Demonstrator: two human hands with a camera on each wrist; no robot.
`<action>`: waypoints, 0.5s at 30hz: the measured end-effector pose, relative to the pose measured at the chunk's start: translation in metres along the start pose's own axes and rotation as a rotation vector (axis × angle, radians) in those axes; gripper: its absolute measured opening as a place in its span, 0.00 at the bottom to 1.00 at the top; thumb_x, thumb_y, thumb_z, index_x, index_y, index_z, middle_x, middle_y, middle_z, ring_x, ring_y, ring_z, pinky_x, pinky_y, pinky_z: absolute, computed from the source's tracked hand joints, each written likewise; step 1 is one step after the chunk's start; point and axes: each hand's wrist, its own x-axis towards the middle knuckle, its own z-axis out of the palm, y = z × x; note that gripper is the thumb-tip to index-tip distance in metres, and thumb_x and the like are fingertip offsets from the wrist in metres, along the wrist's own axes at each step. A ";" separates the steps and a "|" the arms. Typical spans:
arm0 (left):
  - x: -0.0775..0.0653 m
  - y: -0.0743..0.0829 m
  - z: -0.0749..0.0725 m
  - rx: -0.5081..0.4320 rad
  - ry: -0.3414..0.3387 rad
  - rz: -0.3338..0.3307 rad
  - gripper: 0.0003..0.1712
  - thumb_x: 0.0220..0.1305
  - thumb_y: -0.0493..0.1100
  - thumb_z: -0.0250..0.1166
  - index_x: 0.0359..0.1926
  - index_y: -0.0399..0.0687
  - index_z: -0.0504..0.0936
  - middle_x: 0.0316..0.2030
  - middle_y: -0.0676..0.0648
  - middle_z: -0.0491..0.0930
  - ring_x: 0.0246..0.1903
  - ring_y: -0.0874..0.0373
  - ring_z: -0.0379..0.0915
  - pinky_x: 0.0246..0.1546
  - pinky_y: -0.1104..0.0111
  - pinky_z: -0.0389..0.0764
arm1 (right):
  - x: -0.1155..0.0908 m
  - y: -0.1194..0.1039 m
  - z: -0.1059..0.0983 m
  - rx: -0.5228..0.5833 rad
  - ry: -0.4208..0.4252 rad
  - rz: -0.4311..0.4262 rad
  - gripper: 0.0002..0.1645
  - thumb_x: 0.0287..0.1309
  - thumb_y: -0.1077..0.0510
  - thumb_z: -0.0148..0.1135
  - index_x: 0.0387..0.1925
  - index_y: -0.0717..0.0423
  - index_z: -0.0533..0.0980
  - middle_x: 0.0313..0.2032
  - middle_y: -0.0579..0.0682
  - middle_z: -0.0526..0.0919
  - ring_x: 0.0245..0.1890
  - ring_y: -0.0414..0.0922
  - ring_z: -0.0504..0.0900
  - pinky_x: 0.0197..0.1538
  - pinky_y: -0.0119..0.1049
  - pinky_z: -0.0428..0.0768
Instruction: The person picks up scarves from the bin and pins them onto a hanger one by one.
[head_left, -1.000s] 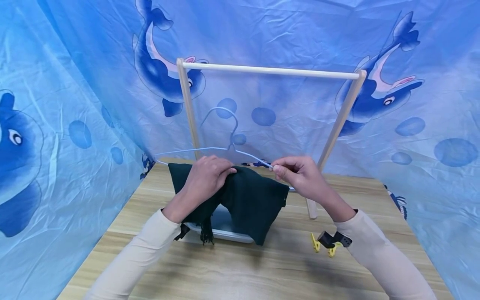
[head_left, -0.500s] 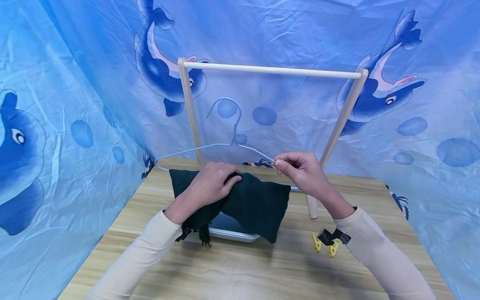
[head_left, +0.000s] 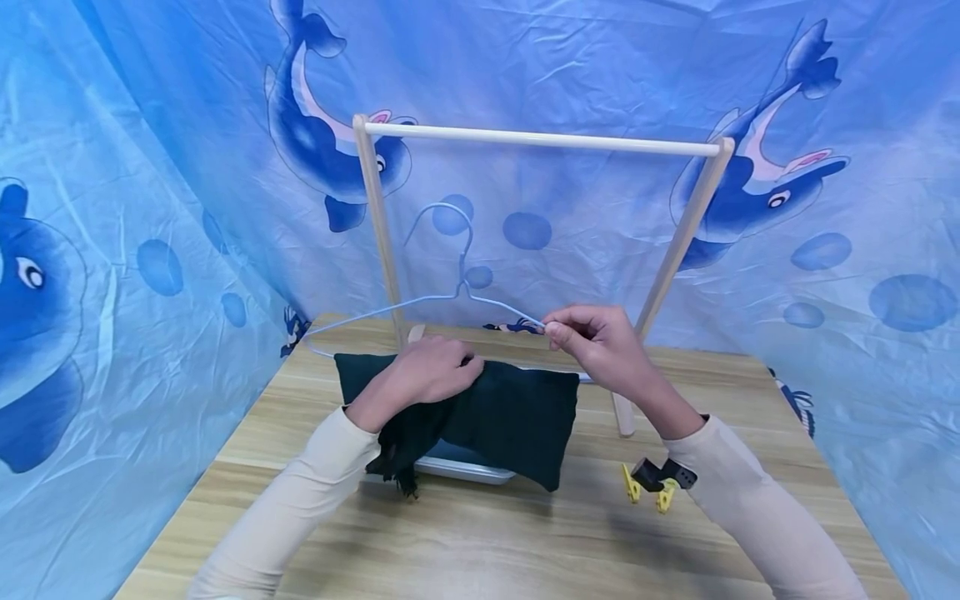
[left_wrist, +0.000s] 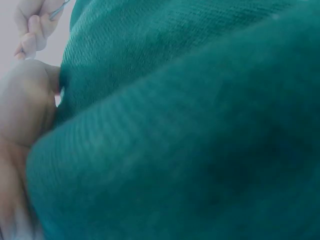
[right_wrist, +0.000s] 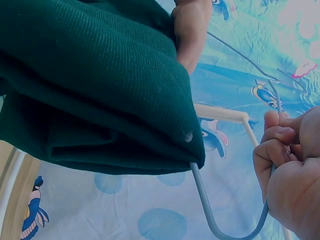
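A dark green scarf (head_left: 517, 417) with a fringed end hangs folded over the lower bar of a pale blue wire hanger (head_left: 426, 298). My left hand (head_left: 431, 371) grips the scarf at its top edge, left of the middle; its fingertips are hidden. With thumb and fingers, my right hand (head_left: 600, 337) pinches the hanger's right shoulder. In the right wrist view, the hanger's bent end (right_wrist: 204, 197) comes out of the scarf's folds beside my right hand (right_wrist: 290, 165). Green cloth (left_wrist: 165, 125) fills most of the left wrist view.
A rack with a white top rail (head_left: 540, 138) and wooden legs (head_left: 684, 237) stands behind the hands. Below the scarf sits a shallow tray (head_left: 468, 472), partly covered. Yellow clips (head_left: 631, 485) lie on the wooden table (head_left: 480, 550) near my right wrist. A blue dolphin-print curtain surrounds the table.
My left hand and the scarf's top edge have moved lower, away from the hanger's shoulders. The hanger's left end has come down a little. My right hand keeps its pinch nearly in place.
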 end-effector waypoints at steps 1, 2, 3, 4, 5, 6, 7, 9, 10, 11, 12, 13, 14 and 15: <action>-0.001 -0.001 -0.001 -0.010 -0.004 0.014 0.23 0.79 0.52 0.47 0.29 0.54 0.82 0.24 0.50 0.75 0.30 0.54 0.75 0.34 0.60 0.73 | 0.000 0.000 0.000 -0.001 0.001 -0.002 0.09 0.68 0.72 0.60 0.38 0.66 0.85 0.25 0.55 0.82 0.16 0.40 0.66 0.21 0.32 0.66; -0.002 -0.002 -0.002 -0.020 -0.007 0.030 0.22 0.78 0.51 0.49 0.26 0.54 0.81 0.23 0.51 0.73 0.28 0.55 0.74 0.32 0.61 0.72 | 0.000 0.001 0.001 0.000 0.003 -0.005 0.09 0.68 0.72 0.60 0.38 0.65 0.85 0.25 0.54 0.82 0.16 0.40 0.66 0.21 0.32 0.66; -0.003 -0.003 -0.003 -0.032 -0.009 0.051 0.22 0.77 0.49 0.50 0.25 0.54 0.80 0.22 0.52 0.72 0.27 0.56 0.72 0.32 0.62 0.71 | -0.001 0.001 0.001 0.002 0.003 -0.007 0.09 0.68 0.72 0.60 0.38 0.65 0.85 0.25 0.52 0.82 0.16 0.40 0.66 0.21 0.32 0.66; -0.004 -0.004 -0.003 -0.049 -0.010 0.070 0.20 0.76 0.48 0.52 0.25 0.55 0.80 0.22 0.53 0.71 0.27 0.56 0.71 0.32 0.62 0.70 | -0.001 0.001 0.001 0.005 0.003 -0.010 0.09 0.68 0.72 0.60 0.38 0.65 0.85 0.25 0.51 0.82 0.16 0.40 0.66 0.21 0.32 0.66; -0.005 -0.005 -0.004 -0.065 -0.012 0.088 0.18 0.76 0.47 0.54 0.27 0.55 0.81 0.22 0.54 0.71 0.27 0.57 0.71 0.33 0.63 0.70 | -0.001 0.002 0.001 0.006 0.002 -0.013 0.09 0.68 0.72 0.60 0.38 0.65 0.85 0.25 0.49 0.82 0.15 0.40 0.66 0.20 0.32 0.66; -0.006 -0.006 -0.005 -0.077 -0.012 0.103 0.17 0.76 0.46 0.55 0.28 0.54 0.82 0.22 0.54 0.71 0.27 0.58 0.70 0.34 0.63 0.70 | -0.001 0.002 0.001 0.010 -0.001 -0.015 0.09 0.68 0.72 0.60 0.38 0.65 0.85 0.25 0.48 0.82 0.15 0.40 0.66 0.20 0.33 0.66; -0.007 -0.007 -0.005 -0.090 -0.012 0.119 0.15 0.76 0.45 0.56 0.29 0.54 0.82 0.23 0.54 0.71 0.27 0.58 0.70 0.34 0.64 0.70 | -0.001 0.002 0.002 0.013 -0.003 -0.018 0.09 0.68 0.72 0.60 0.38 0.65 0.85 0.25 0.47 0.82 0.15 0.40 0.65 0.20 0.33 0.66; -0.008 -0.008 -0.005 -0.113 -0.008 0.148 0.13 0.76 0.44 0.59 0.32 0.52 0.83 0.23 0.54 0.71 0.26 0.58 0.69 0.34 0.64 0.70 | -0.002 0.003 0.002 0.018 -0.009 -0.022 0.09 0.68 0.72 0.60 0.38 0.64 0.86 0.25 0.47 0.82 0.15 0.41 0.65 0.20 0.33 0.65; -0.009 -0.008 -0.005 -0.122 -0.001 0.161 0.11 0.76 0.44 0.59 0.33 0.51 0.83 0.23 0.54 0.70 0.26 0.58 0.68 0.34 0.64 0.70 | -0.002 0.003 0.002 0.020 -0.013 -0.024 0.09 0.68 0.72 0.60 0.38 0.64 0.85 0.25 0.49 0.82 0.15 0.41 0.65 0.20 0.33 0.65; -0.010 -0.008 -0.005 -0.126 0.014 0.174 0.11 0.76 0.43 0.60 0.33 0.50 0.82 0.23 0.54 0.70 0.26 0.58 0.68 0.34 0.64 0.69 | -0.002 0.003 0.002 0.021 -0.017 -0.025 0.09 0.68 0.72 0.60 0.38 0.64 0.85 0.25 0.49 0.82 0.15 0.41 0.65 0.20 0.33 0.65; -0.011 -0.009 -0.005 -0.128 0.035 0.188 0.10 0.76 0.43 0.60 0.34 0.49 0.82 0.23 0.53 0.70 0.26 0.58 0.68 0.34 0.64 0.69 | -0.002 0.003 0.002 0.022 -0.022 -0.026 0.09 0.68 0.72 0.60 0.38 0.64 0.85 0.25 0.50 0.82 0.15 0.41 0.65 0.20 0.33 0.66; -0.012 -0.008 -0.004 -0.135 0.065 0.199 0.10 0.76 0.42 0.60 0.34 0.49 0.82 0.24 0.53 0.71 0.26 0.58 0.68 0.34 0.64 0.70 | -0.002 0.002 0.002 0.024 -0.028 -0.026 0.09 0.68 0.72 0.60 0.38 0.64 0.85 0.25 0.52 0.82 0.15 0.40 0.65 0.20 0.33 0.66; -0.013 -0.008 -0.004 -0.143 0.103 0.210 0.10 0.76 0.42 0.60 0.36 0.48 0.83 0.25 0.53 0.74 0.27 0.58 0.69 0.35 0.64 0.71 | -0.003 0.002 0.002 0.026 -0.035 -0.026 0.09 0.68 0.72 0.60 0.38 0.65 0.85 0.25 0.53 0.82 0.15 0.40 0.65 0.20 0.32 0.66; -0.014 -0.007 -0.004 -0.161 0.145 0.213 0.09 0.76 0.41 0.60 0.37 0.47 0.84 0.27 0.53 0.76 0.29 0.58 0.71 0.37 0.63 0.72 | -0.003 0.002 0.001 0.029 -0.042 -0.026 0.09 0.68 0.72 0.59 0.38 0.65 0.85 0.25 0.54 0.82 0.15 0.40 0.65 0.20 0.32 0.66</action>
